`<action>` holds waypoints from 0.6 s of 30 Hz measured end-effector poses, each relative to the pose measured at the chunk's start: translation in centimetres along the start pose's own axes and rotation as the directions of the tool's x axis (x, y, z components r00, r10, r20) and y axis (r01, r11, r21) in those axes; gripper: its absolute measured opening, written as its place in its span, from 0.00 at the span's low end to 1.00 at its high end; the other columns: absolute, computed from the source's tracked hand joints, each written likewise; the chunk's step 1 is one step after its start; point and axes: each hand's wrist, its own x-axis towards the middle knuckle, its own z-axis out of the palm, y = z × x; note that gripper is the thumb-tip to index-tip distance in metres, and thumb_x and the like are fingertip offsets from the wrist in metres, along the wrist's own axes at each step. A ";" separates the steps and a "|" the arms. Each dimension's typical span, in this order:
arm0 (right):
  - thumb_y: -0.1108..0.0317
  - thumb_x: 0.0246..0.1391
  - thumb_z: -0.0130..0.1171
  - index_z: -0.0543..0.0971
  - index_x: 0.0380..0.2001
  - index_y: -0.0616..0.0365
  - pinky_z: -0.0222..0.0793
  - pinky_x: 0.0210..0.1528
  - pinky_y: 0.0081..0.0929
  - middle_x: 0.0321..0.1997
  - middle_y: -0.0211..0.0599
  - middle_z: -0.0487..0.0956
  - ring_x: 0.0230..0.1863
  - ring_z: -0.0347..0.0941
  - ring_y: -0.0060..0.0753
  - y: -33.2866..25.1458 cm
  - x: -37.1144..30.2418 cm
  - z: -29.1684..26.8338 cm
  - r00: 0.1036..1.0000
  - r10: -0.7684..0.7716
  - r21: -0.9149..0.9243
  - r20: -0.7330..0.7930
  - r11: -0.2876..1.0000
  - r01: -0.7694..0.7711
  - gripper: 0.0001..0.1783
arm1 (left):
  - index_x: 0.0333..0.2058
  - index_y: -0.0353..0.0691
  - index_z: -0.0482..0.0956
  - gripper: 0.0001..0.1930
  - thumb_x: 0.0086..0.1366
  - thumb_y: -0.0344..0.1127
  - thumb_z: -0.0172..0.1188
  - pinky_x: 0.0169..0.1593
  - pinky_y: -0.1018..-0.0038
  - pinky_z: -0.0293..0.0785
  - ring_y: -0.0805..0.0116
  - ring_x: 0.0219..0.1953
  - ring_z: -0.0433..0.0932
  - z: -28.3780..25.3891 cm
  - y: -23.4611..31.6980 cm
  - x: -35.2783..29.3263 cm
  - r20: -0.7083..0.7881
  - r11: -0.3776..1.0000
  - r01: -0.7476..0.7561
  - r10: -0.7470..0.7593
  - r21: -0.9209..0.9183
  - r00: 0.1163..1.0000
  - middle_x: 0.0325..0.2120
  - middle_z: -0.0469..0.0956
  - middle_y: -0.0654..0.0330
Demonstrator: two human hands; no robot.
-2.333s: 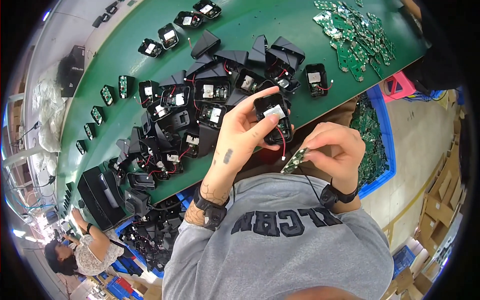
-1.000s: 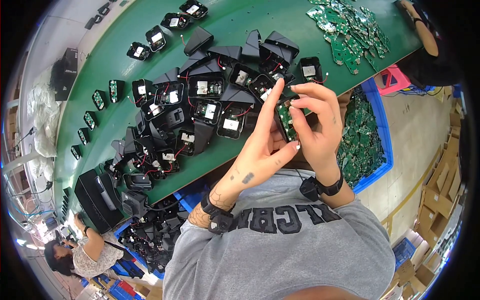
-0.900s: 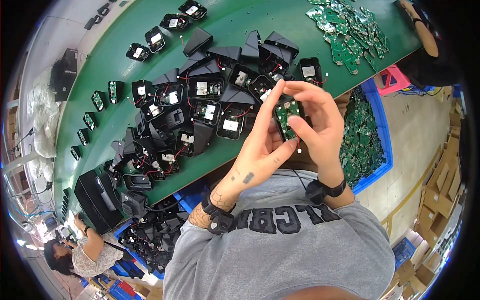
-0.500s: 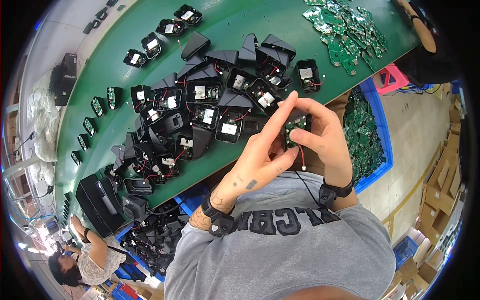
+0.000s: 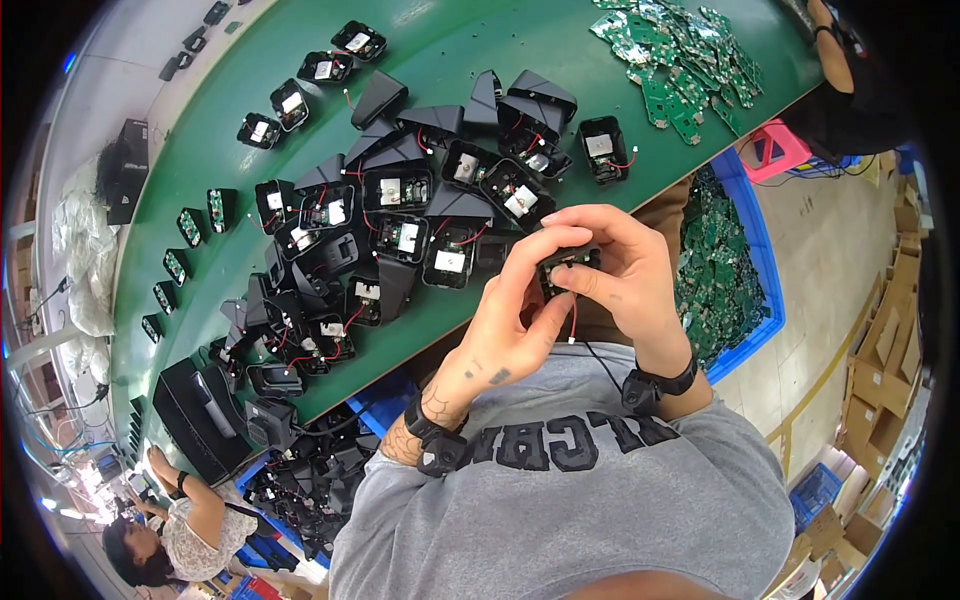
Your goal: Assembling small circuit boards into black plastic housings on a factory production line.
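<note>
Holding: both hands curled narrowly around one black plastic housing (image 5: 592, 259); left hand (image 5: 508, 322) cups its left side, right hand (image 5: 640, 285) wraps its right and far sides.
Housing position: between the hands, in front of the grey sweatshirt (image 5: 560, 480), overlapping the near edge of the green desk (image 5: 560, 45) in this view.
Board in housing: green circuit board (image 5: 549, 277) at the housing's mouth, facing the head camera; right thumb lies across it, so the right hand is nearer its face. Full seating cannot be told.
Long axis: mostly covered by fingers; direction uncertain.
Red lead: wire (image 5: 574, 318) hangs out toward the body, white plug (image 5: 571, 340) loose, below the right thumb.
Nearest neighbour: another black housing (image 5: 517, 197) on the desk, just beyond the left fingers.
Loose boards: pile (image 5: 680, 70) farther off, on the desk's right.
</note>
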 end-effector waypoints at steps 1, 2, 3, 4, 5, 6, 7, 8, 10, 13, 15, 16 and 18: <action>0.79 0.41 0.69 0.76 0.48 0.66 0.67 0.54 0.27 0.50 0.40 0.77 0.52 0.72 0.29 0.1 0.0 -0.1 1.000 -0.002 -0.001 -0.001 1.000 0.002 0.26 | 0.59 0.36 0.59 0.31 0.56 0.13 0.50 0.59 0.71 0.64 0.66 0.58 0.65 0.1 0.0 0.1 -0.009 1.000 -0.017 0.017 0.022 1.000 0.56 0.61 0.57; 0.79 0.42 0.69 0.76 0.48 0.66 0.67 0.54 0.26 0.50 0.40 0.77 0.51 0.72 0.29 0.2 0.1 -0.1 1.000 -0.015 0.026 0.004 1.000 0.015 0.26 | 0.58 0.36 0.59 0.31 0.55 0.13 0.50 0.59 0.71 0.64 0.66 0.58 0.65 0.1 -0.1 0.1 -0.018 0.999 -0.033 0.034 0.043 0.999 0.56 0.61 0.56; 0.80 0.42 0.68 0.76 0.48 0.66 0.68 0.53 0.25 0.50 0.40 0.77 0.51 0.72 0.28 0.4 0.1 -0.1 1.000 -0.029 0.054 0.007 0.998 0.029 0.26 | 0.58 0.36 0.59 0.31 0.55 0.13 0.50 0.59 0.71 0.64 0.66 0.58 0.65 0.2 -0.1 0.2 -0.017 0.998 -0.036 0.037 0.043 0.999 0.56 0.61 0.56; 0.80 0.42 0.68 0.76 0.48 0.66 0.68 0.53 0.25 0.50 0.40 0.77 0.51 0.72 0.28 0.5 0.2 -0.1 0.999 -0.032 0.052 0.005 0.998 0.032 0.26 | 0.58 0.36 0.58 0.31 0.55 0.12 0.50 0.60 0.71 0.64 0.66 0.58 0.65 0.4 -0.2 0.2 -0.031 1.000 0.007 -0.006 0.009 0.999 0.56 0.61 0.56; 0.80 0.42 0.68 0.76 0.48 0.66 0.69 0.53 0.25 0.50 0.39 0.77 0.50 0.73 0.28 0.7 0.3 -0.2 1.000 -0.015 0.065 -0.003 0.998 0.016 0.26 | 0.59 0.37 0.58 0.31 0.55 0.12 0.49 0.60 0.70 0.64 0.65 0.58 0.65 0.4 -0.3 0.3 -0.044 0.998 0.049 -0.050 -0.025 0.998 0.56 0.61 0.56; 0.81 0.41 0.68 0.76 0.48 0.66 0.69 0.52 0.24 0.50 0.39 0.77 0.50 0.73 0.27 0.9 0.4 -0.3 1.000 0.001 0.079 -0.011 0.997 -0.001 0.26 | 0.59 0.37 0.58 0.31 0.55 0.12 0.49 0.60 0.70 0.64 0.65 0.58 0.65 0.4 -0.4 0.3 -0.041 0.999 0.046 -0.047 -0.024 0.998 0.56 0.61 0.56; 0.81 0.41 0.68 0.76 0.48 0.66 0.69 0.52 0.24 0.50 0.39 0.77 0.50 0.73 0.27 1.1 0.5 -0.3 1.000 -0.002 0.078 -0.014 0.997 0.003 0.26 | 0.58 0.37 0.58 0.30 0.56 0.13 0.49 0.60 0.70 0.63 0.65 0.58 0.65 0.4 -0.6 0.3 -0.041 1.000 0.026 -0.026 -0.002 0.999 0.55 0.61 0.56; 0.80 0.42 0.68 0.75 0.50 0.66 0.70 0.51 0.23 0.49 0.38 0.77 0.49 0.73 0.27 1.4 0.6 -0.4 1.000 -0.013 0.063 0.013 0.998 0.012 0.27 | 0.58 0.37 0.57 0.29 0.58 0.13 0.50 0.61 0.70 0.63 0.65 0.58 0.65 0.3 -0.8 0.3 -0.041 1.000 0.005 -0.005 0.021 0.999 0.55 0.61 0.56; 0.80 0.43 0.68 0.74 0.51 0.65 0.70 0.51 0.22 0.49 0.38 0.77 0.48 0.74 0.26 1.3 0.8 -0.4 0.999 -0.024 0.047 0.042 0.999 0.022 0.28 | 0.59 0.40 0.58 0.30 0.58 0.15 0.52 0.45 0.75 0.65 0.72 0.41 0.68 0.5 -1.3 0.8 -0.102 1.000 -0.026 0.027 0.007 0.994 0.50 0.66 0.57; 0.80 0.51 0.60 0.70 0.58 0.62 0.70 0.51 0.24 0.53 0.38 0.76 0.51 0.72 0.24 0.8 0.9 -0.9 0.997 0.080 0.111 0.004 0.991 -0.079 0.28 | 0.61 0.45 0.55 0.32 0.60 0.17 0.53 0.33 0.77 0.73 0.74 0.28 0.74 1.2 -0.5 1.6 -0.163 0.957 -0.048 0.001 -0.284 0.987 0.48 0.69 0.55; 0.78 0.45 0.62 0.74 0.54 0.60 0.68 0.56 0.32 0.55 0.43 0.74 0.58 0.69 0.39 1.0 1.5 -1.4 0.917 -0.397 -0.144 -0.042 0.911 0.387 0.28 | 0.64 0.49 0.44 0.37 0.62 0.18 0.53 0.45 0.65 0.80 0.61 0.41 0.79 1.0 0.8 2.2 -0.095 0.773 -0.014 -0.060 -0.634 0.994 0.56 0.65 0.44; 0.78 0.42 0.63 0.76 0.52 0.59 0.67 0.57 0.35 0.56 0.45 0.74 0.59 0.69 0.45 0.3 1.3 -2.2 0.826 -0.563 -0.406 0.030 0.748 0.525 0.28 | 0.64 0.52 0.44 0.37 0.62 0.18 0.52 0.49 0.62 0.78 0.59 0.48 0.76 0.9 0.6 2.2 -0.130 0.757 -0.017 -0.090 -0.654 0.987 0.60 0.60 0.43; 0.77 0.38 0.65 0.81 0.45 0.55 0.66 0.57 0.41 0.53 0.43 0.76 0.58 0.69 0.52 0.3 1.2 -2.3 0.769 -0.627 -0.523 0.124 0.617 0.588 0.24 | 0.65 0.50 0.44 0.37 0.62 0.18 0.51 0.54 0.61 0.75 0.57 0.53 0.72 0.7 0.8 2.0 -0.164 0.755 -0.075 -0.043 -0.652 0.986 0.61 0.59 0.45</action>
